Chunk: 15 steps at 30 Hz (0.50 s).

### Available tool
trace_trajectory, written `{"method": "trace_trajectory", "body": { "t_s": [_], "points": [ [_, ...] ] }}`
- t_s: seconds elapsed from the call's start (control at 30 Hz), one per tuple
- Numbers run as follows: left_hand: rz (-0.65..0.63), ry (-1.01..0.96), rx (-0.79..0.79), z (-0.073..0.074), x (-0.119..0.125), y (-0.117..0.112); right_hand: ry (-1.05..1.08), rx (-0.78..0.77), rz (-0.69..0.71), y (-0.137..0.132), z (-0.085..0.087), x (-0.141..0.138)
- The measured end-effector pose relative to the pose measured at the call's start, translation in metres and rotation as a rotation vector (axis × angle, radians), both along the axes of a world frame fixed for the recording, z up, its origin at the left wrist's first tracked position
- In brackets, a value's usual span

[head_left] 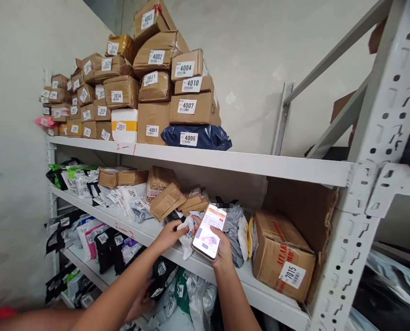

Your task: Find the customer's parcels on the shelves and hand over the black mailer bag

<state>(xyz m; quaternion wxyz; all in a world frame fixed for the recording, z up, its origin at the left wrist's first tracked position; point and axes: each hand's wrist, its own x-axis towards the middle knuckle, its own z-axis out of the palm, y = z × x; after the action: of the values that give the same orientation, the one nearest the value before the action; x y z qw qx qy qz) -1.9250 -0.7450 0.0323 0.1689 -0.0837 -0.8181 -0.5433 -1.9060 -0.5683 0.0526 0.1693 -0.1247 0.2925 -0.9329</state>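
Note:
My right hand (222,250) holds a smartphone (209,231) upright in front of the middle shelf, its lit screen facing me. My left hand (170,233) pinches a small white plastic parcel (187,232) lying at the shelf's front edge, right beside the phone. Around them lie small brown taped parcels (167,201) and grey poly bags (233,227). A brown carton labelled 7015 (282,255) stands to the right of my hands.
The white metal rack (246,162) has several shelves. The top shelf carries stacked brown boxes numbered 4001 to 4010 (187,106) and a dark blue bag 4006 (196,137). Lower shelves hold black, pink and white bags (105,241). A perforated upright (370,184) stands at right, a wall at left.

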Motion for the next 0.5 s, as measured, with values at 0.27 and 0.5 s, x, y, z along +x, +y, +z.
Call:
{"method": "trace_trajectory", "body": {
  "t_s": [0.27, 0.5],
  "points": [
    [-0.046, -0.141, -0.196, 0.000, 0.021, -0.056, 0.051, 0.059, 0.000, 0.002, -0.003, 0.013],
    [-0.359, -0.334, -0.061, 0.009, 0.020, -0.068, 0.317, 0.179, 0.099, 0.002, -0.022, 0.020]
  ]
}}
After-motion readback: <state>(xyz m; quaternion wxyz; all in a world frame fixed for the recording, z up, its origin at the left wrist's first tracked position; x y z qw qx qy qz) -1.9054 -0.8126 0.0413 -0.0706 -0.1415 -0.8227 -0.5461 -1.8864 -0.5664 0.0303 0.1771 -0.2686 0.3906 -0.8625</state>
